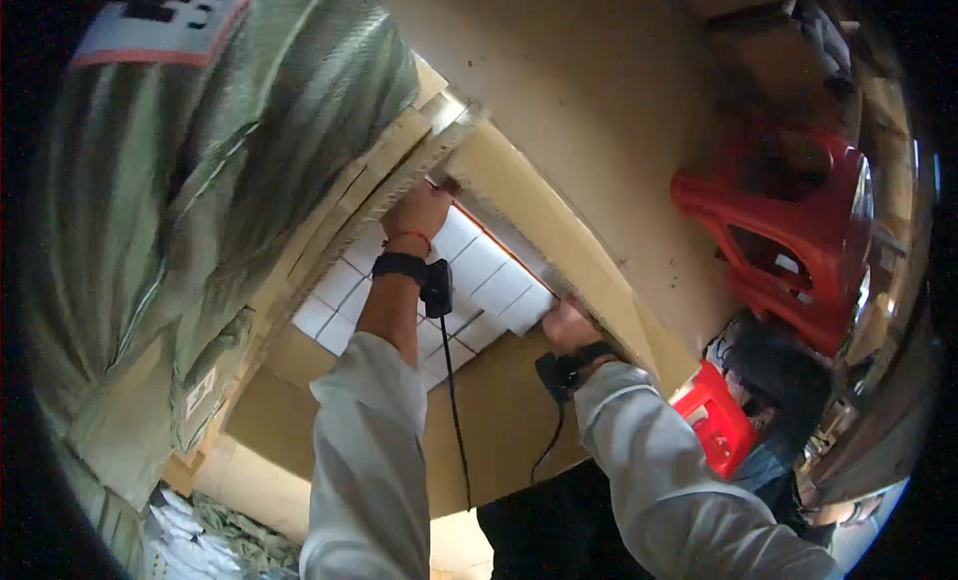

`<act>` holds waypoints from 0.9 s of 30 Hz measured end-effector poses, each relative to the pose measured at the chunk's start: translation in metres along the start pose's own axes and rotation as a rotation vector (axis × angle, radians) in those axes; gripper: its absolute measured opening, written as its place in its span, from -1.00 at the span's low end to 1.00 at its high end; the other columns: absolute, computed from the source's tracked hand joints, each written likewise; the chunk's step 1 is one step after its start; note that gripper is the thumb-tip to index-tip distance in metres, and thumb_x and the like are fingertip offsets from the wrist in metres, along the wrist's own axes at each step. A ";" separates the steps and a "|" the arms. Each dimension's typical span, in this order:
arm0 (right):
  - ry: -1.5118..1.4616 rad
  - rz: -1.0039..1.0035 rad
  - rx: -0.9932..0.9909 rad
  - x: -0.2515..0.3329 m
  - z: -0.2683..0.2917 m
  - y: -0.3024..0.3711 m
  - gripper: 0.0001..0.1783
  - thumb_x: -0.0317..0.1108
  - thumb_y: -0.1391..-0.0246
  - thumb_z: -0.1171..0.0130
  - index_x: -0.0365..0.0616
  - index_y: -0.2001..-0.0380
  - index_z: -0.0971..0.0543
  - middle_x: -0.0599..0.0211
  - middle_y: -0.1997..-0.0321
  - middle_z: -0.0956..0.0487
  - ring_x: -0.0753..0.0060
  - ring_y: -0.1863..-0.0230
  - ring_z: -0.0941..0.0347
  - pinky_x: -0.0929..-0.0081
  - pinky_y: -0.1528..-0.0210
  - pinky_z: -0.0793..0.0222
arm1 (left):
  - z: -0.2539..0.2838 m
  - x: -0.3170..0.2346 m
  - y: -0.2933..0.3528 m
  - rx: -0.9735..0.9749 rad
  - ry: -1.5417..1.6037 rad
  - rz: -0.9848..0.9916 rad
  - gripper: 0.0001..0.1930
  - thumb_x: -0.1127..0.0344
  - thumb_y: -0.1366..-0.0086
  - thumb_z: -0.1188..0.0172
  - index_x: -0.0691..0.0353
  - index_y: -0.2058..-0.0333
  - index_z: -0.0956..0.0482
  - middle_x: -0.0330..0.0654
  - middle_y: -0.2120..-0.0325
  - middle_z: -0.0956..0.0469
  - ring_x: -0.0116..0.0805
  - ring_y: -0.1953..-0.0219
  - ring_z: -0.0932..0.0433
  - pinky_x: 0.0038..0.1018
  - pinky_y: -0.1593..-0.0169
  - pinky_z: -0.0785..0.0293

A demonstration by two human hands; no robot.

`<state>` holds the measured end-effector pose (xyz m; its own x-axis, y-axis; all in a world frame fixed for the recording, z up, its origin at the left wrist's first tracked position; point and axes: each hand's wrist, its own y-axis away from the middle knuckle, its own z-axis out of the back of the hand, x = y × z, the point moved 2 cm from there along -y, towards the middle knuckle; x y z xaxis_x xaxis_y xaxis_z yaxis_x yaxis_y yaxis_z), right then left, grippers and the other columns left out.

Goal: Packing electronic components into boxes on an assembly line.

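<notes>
Small white boxes (469, 271) lie in tight rows inside a large open cardboard carton (519, 400). My left hand (419, 213) reaches to the carton's far corner and grips one end of the outermost row. At the other end of that row, close to the right wall, my right hand (571, 326) is curled against the last box. The row spans between both hands, and a thin orange-red line runs along its outer edge. Most fingertips are hidden by the boxes and the carton wall. Both wrists carry black straps with small devices and cables.
Large green woven sacks (239, 181) press up against the carton's left side. On the right stand a dark red plastic stool (788, 231) and a brighter red one (714, 420). Dark clothing and part of a person (773, 381) show beside them. Brown floor (589, 101) stretches beyond the carton.
</notes>
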<state>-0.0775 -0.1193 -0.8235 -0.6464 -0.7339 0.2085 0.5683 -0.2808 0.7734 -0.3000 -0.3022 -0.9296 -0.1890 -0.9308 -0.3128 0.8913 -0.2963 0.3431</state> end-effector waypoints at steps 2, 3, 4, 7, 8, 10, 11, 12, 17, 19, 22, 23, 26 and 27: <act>0.035 0.169 -0.295 -0.036 -0.012 0.021 -0.47 -0.25 -0.15 -0.14 -0.10 -0.20 -0.50 -0.05 -0.16 -0.55 -0.11 -0.20 -0.46 0.05 -0.24 -0.39 | 0.037 -0.029 0.020 -0.108 0.223 0.039 -0.24 -0.42 -0.22 -0.18 0.13 -0.12 -0.58 0.08 0.07 -0.67 0.21 0.07 -0.65 0.02 -0.08 -0.53; 0.064 0.356 -0.570 -0.037 -0.007 0.038 -0.51 -0.09 -0.27 -0.11 -0.11 -0.16 -0.56 -0.07 -0.05 -0.64 -0.23 -0.10 -0.54 -0.04 -0.18 -0.43 | 0.061 -0.040 0.033 -0.107 0.220 0.041 -0.24 -0.42 -0.22 -0.18 0.13 -0.12 -0.58 0.08 0.07 -0.67 0.21 0.07 -0.65 0.02 -0.08 -0.53; 0.064 0.352 -0.570 -0.032 0.000 0.045 -0.51 -0.09 -0.27 -0.11 -0.11 -0.16 -0.56 -0.07 -0.05 -0.64 -0.23 -0.10 -0.54 -0.04 -0.18 -0.43 | 0.079 -0.051 0.044 -0.078 0.186 0.070 -0.29 -0.33 -0.24 -0.21 0.17 -0.11 -0.58 0.10 0.05 -0.66 0.21 0.05 -0.64 -0.01 -0.07 -0.54; -1.889 -0.537 -0.127 -0.001 0.012 0.058 -0.28 0.22 -0.41 0.08 -0.03 -0.40 -0.27 0.34 -0.47 -0.33 0.21 -0.45 -0.24 0.12 -0.48 -0.13 | 0.141 -0.072 0.079 -0.005 0.159 0.161 -0.29 -0.31 -0.22 -0.27 0.22 -0.07 -0.60 0.11 0.09 -0.67 0.18 0.07 -0.65 -0.07 -0.03 -0.55; -1.872 -0.562 -0.101 0.023 0.028 0.081 -0.23 0.24 -0.40 0.09 -0.08 -0.43 -0.24 0.32 -0.50 -0.30 0.22 -0.46 -0.22 0.15 -0.51 -0.08 | 0.163 -0.059 0.094 -0.002 0.199 0.181 -0.30 -0.32 -0.22 -0.26 0.17 -0.07 -0.60 0.08 0.11 -0.68 0.17 0.10 -0.65 -0.07 0.02 -0.57; -1.873 -0.453 -0.066 0.037 0.042 0.106 -0.21 0.25 -0.40 0.09 -0.10 -0.43 -0.24 0.29 -0.49 -0.30 0.21 -0.47 -0.21 0.15 -0.51 -0.06 | 0.200 -0.044 0.122 -0.077 0.256 0.153 -0.35 -0.30 -0.23 -0.26 0.14 -0.05 -0.62 0.05 0.13 -0.69 0.13 0.13 -0.67 -0.06 0.07 -0.58; -1.866 -0.350 -0.044 0.042 0.051 0.123 -0.20 0.26 -0.40 0.09 -0.12 -0.42 -0.24 0.27 -0.49 -0.30 0.21 -0.47 -0.21 0.15 -0.52 -0.04 | 0.218 -0.042 0.139 -0.085 0.244 0.150 -0.35 -0.30 -0.23 -0.26 0.14 -0.05 -0.62 0.05 0.13 -0.69 0.13 0.13 -0.67 -0.06 0.07 -0.58; -1.886 -0.252 0.003 0.043 0.055 0.137 -0.22 0.23 -0.42 0.10 -0.16 -0.41 -0.24 0.25 -0.49 -0.30 0.21 -0.47 -0.21 0.15 -0.52 -0.04 | 0.233 -0.040 0.153 -0.105 0.245 0.157 -0.35 -0.29 -0.23 -0.27 0.14 -0.05 -0.62 0.05 0.14 -0.69 0.13 0.14 -0.67 -0.06 0.08 -0.58; -1.864 -0.176 -0.002 0.069 0.100 0.245 -0.29 0.14 -0.45 0.10 -0.19 -0.39 -0.27 0.22 -0.46 -0.34 0.23 -0.45 -0.23 0.17 -0.50 -0.06 | 0.331 -0.054 0.236 -0.122 0.301 0.262 -0.44 -0.14 -0.26 -0.32 0.18 -0.04 -0.62 0.07 0.24 -0.71 0.11 0.19 -0.70 -0.14 0.13 -0.59; -1.774 -0.159 -0.127 0.078 0.126 0.279 -0.31 0.04 -0.44 0.00 -0.29 -0.36 -0.25 0.18 -0.36 -0.40 0.24 -0.37 -0.30 0.24 -0.44 -0.17 | 0.372 -0.063 0.265 -0.136 0.358 0.281 -0.46 -0.09 -0.27 -0.33 0.20 -0.04 -0.62 0.07 0.24 -0.71 0.10 0.19 -0.70 -0.15 0.13 -0.59; -1.784 -0.225 -0.079 0.081 0.149 0.329 -0.32 0.00 -0.44 -0.02 -0.27 -0.38 -0.22 0.17 -0.37 -0.38 0.25 -0.36 -0.30 0.26 -0.42 -0.18 | 0.441 -0.081 0.306 -0.233 0.454 0.291 -0.54 0.06 -0.28 -0.36 0.23 -0.03 -0.62 0.06 0.20 -0.71 0.00 0.14 -0.70 -0.24 0.08 -0.57; -1.763 -0.244 -0.054 0.084 0.158 0.351 -0.32 0.00 -0.44 -0.01 -0.26 -0.38 -0.22 0.16 -0.37 -0.38 0.25 -0.36 -0.30 0.26 -0.41 -0.19 | 0.466 -0.089 0.318 -0.228 0.476 0.309 -0.58 0.11 -0.29 -0.35 0.23 -0.03 -0.62 0.04 0.19 -0.71 -0.08 0.13 -0.71 -0.28 0.06 -0.57; -1.836 -0.200 -0.116 0.103 0.210 0.426 -0.40 -0.06 -0.44 -0.04 -0.26 -0.32 -0.31 0.18 -0.29 -0.47 0.31 -0.28 -0.38 0.30 -0.34 -0.28 | 0.547 -0.127 0.355 -0.218 0.658 0.256 -0.65 0.30 -0.33 -0.29 0.35 -0.02 -0.58 -0.01 0.19 -0.71 -0.28 0.17 -0.65 -0.34 0.03 -0.53; -1.853 -0.193 -0.091 0.111 0.228 0.446 -0.43 -0.08 -0.44 -0.05 -0.27 -0.29 -0.34 0.20 -0.25 -0.50 0.34 -0.25 -0.41 0.32 -0.31 -0.31 | 0.569 -0.134 0.367 -0.240 0.674 0.211 -0.67 0.35 -0.34 -0.27 0.40 -0.01 -0.57 -0.04 0.20 -0.70 -0.33 0.18 -0.62 -0.35 0.03 -0.52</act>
<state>-0.0123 -0.1850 -0.3187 -0.3224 0.8132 0.4846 0.4105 -0.3413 0.8456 -0.1818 -0.4083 -0.2577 0.2210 -0.6069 -0.7634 0.9607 0.0009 0.2774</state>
